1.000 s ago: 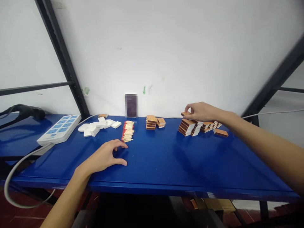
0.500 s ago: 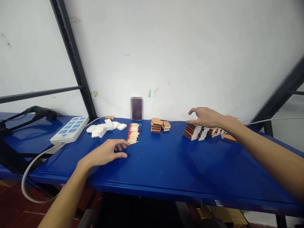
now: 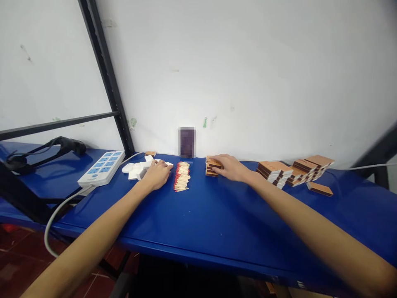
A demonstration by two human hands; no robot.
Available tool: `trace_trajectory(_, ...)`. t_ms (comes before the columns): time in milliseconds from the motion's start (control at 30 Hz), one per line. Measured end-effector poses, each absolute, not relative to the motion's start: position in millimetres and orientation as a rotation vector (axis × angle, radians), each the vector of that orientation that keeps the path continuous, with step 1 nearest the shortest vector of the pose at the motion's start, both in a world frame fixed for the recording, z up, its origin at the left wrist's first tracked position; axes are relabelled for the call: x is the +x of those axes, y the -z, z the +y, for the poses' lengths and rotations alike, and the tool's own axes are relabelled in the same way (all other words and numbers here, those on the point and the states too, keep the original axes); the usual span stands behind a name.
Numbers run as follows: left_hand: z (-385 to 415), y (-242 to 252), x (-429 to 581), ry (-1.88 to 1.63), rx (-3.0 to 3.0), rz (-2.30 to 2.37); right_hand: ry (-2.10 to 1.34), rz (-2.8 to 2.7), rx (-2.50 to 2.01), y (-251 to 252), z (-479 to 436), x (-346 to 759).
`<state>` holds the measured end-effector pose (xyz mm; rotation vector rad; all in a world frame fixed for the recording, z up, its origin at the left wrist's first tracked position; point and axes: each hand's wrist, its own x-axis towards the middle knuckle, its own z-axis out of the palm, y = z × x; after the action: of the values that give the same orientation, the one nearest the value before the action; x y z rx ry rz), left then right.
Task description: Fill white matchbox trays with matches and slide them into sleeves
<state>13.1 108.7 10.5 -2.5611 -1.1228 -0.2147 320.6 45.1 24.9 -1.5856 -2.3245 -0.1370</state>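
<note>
Left hand [image 3: 157, 176], fingers loosely curled, over the near side of the white trays [image 3: 135, 170], just left of the match row [image 3: 182, 177]; whether it grips one cannot be told. Right hand [image 3: 231, 167], thumb and fingers partly spread about the small matchbox stack [image 3: 211, 174], near the row on its right; a firm hold cannot be confirmed. That stack's layers are uneven, so a sideways pull by the thumb could topple it. The loose match row lies between the hands: a wrist or sleeveless forearm swept inward would probably scatter it. Well right of the row, leaning matchbox stacks [image 3: 269, 167] stand beside the right forearm; an elbow swung outward could knock them over. Beyond them, a single matchbox [image 3: 320, 188] lies flat. Left of the row, past the trays, lies a power strip [image 3: 101, 169].
</note>
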Motion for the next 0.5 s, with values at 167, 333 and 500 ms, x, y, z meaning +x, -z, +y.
trace_trajectory(167,94,1,-4,0.249,-2.582,-1.159,0.221,-2.255,-1.495,-25,34,309)
trace_trajectory(333,90,9,-11,0.439,-2.658,-1.179,0.096,-2.254,-1.438,-14,3,293)
trace_trajectory(500,93,13,-12,0.387,-2.685,-1.190,-0.041,-2.298,-1.579,-1,-8,293)
